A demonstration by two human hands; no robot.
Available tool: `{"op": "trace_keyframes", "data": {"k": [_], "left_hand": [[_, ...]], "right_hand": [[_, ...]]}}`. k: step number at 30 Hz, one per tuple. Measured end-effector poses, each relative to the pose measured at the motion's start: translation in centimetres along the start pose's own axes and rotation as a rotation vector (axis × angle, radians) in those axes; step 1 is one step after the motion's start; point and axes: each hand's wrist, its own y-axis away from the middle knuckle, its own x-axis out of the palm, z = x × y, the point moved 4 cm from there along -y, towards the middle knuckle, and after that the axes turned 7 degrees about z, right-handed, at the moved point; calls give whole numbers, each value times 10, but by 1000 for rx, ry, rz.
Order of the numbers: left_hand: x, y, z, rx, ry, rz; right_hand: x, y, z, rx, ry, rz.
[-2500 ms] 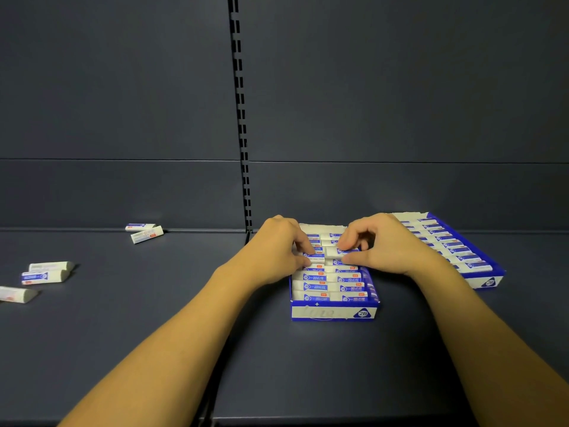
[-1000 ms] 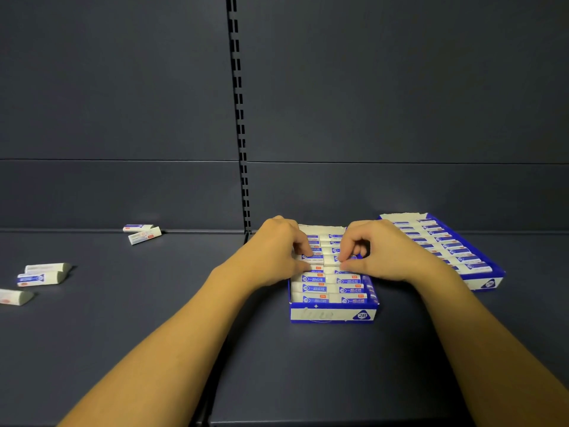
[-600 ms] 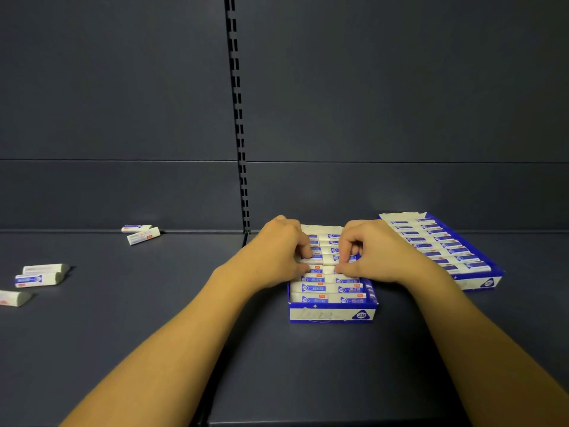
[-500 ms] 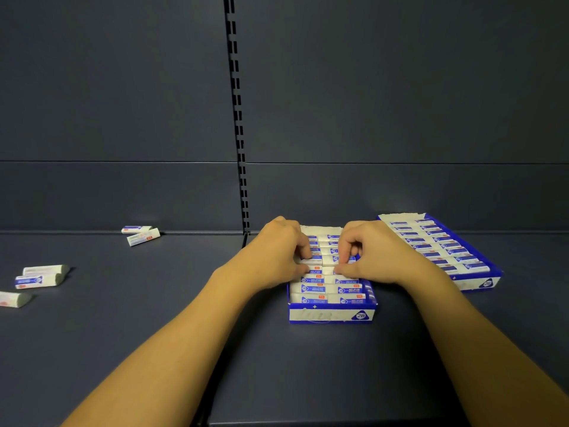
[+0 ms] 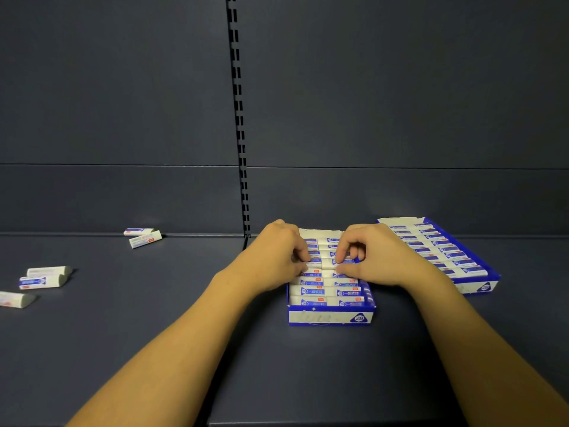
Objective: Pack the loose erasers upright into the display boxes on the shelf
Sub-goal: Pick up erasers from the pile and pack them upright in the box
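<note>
Left hand (image 5: 274,257) and right hand (image 5: 375,257) over middle display box (image 5: 331,317) on shelf (image 5: 154,318), fingers (image 5: 303,257) curled, pinching erasers (image 5: 326,263) in the box

I'm looking at a dark grey back panel (image 5: 123,87) filling the upper view, with a horizontal seam across it partway down. A black slotted upright (image 5: 238,118) runs down it just left of centre and meets the shelf's back edge. Everything here is matte dark grey, dimly lit.
</note>
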Motion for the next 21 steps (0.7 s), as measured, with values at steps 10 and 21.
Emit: {"op": "trace_keyframes", "data": {"k": [10, 21], "left_hand": [[-21, 6, 33, -102, 220, -253], [-64, 49, 79, -444, -205, -68]], "right_hand": [[-19, -1, -14, 63, -303, -380], [-43, -44, 38, 102, -114, -113]]}}
